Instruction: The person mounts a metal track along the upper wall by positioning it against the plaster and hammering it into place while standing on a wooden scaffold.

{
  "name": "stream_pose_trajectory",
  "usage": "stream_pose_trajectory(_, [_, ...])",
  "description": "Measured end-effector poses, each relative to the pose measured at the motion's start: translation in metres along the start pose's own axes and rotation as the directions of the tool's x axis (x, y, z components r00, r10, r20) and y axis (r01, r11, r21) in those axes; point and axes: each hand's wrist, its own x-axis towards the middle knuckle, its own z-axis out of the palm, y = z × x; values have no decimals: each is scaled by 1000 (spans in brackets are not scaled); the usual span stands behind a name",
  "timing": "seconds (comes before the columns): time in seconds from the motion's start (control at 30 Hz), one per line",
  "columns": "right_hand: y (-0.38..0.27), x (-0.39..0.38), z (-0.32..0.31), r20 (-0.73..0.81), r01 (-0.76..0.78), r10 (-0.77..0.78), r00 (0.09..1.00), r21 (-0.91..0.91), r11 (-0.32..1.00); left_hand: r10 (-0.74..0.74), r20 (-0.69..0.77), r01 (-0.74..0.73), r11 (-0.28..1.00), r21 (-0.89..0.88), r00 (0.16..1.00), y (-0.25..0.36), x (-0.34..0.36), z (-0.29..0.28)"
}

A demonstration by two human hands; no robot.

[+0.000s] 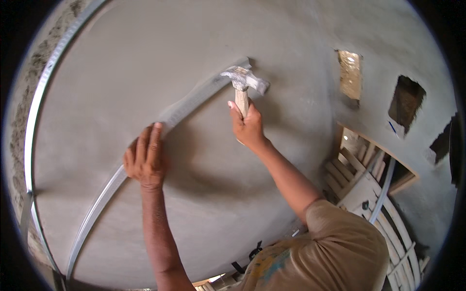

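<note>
A claw hammer (246, 79) with a wooden handle is upright in my right hand (251, 126), the fingers wrapped round the lower handle. Its grey, smeared head overlaps the far end of a thin metal channel (198, 98); whether the two touch I cannot tell. That channel slants across the grey plastered surface (272, 29), from the lower left up to the middle. My left hand (145, 157) lies over the channel partway along, fingers stretched out together and pressing on it. The thumb of that hand is mostly hidden.
Another metal channel (30, 145) curves along the left edge beside a strip of rough wall. On the right are rectangular holes (407, 104) in the plaster and a wood-framed opening (378, 145). Wooden slats (393, 233) and a pale board (361, 194) show at lower right.
</note>
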Motion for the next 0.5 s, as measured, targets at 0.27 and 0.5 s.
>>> stream_pose_trajectory(0.27, [-42,-28,-37,194,-51,40,980,49,998,-32,77,27,998,60,997,-9,-23,14])
stream_pose_trajectory(0.5, [-44,-41,-67,191,-112,106,976,21,994,11,-18,-10,999,53,1000,-5,-12,15])
